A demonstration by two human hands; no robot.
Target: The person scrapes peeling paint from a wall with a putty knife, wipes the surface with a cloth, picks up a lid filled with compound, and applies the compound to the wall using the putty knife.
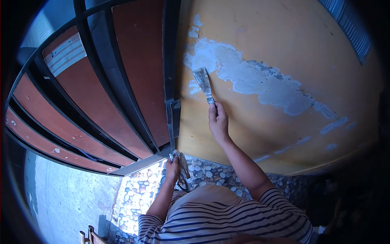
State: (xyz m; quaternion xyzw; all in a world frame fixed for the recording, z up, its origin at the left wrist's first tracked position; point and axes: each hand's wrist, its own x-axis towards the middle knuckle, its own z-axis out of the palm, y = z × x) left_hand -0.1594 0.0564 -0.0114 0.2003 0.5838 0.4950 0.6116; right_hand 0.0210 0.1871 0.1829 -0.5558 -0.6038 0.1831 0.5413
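Note:
My right hand (pixel 218 122) is closed round the handle of a putty knife (pixel 203 83). Its wide, smeared blade points up and lies at the lower edge of a whitish filler patch (pixel 239 69) on the yellow wall (pixel 260 130). The patch runs in a rough band down to the right, with a grey, uneven stretch along its upper edge. Lower down, near the foot of the wall, my left hand (pixel 172 168) grips a flat, greyish, stained piece (pixel 183 166). What kind of thing it is I cannot make out.
On the left stands a gate (pixel 138 61) with dark metal bars and reddish panels, close to the wall's edge. Pebbled ground (pixel 142 195) lies below, beside pale concrete (pixel 73 191). Part of a wooden chair (pixel 91 236) shows at the bottom left. A louvred opening (pixel 349 26) is at upper right.

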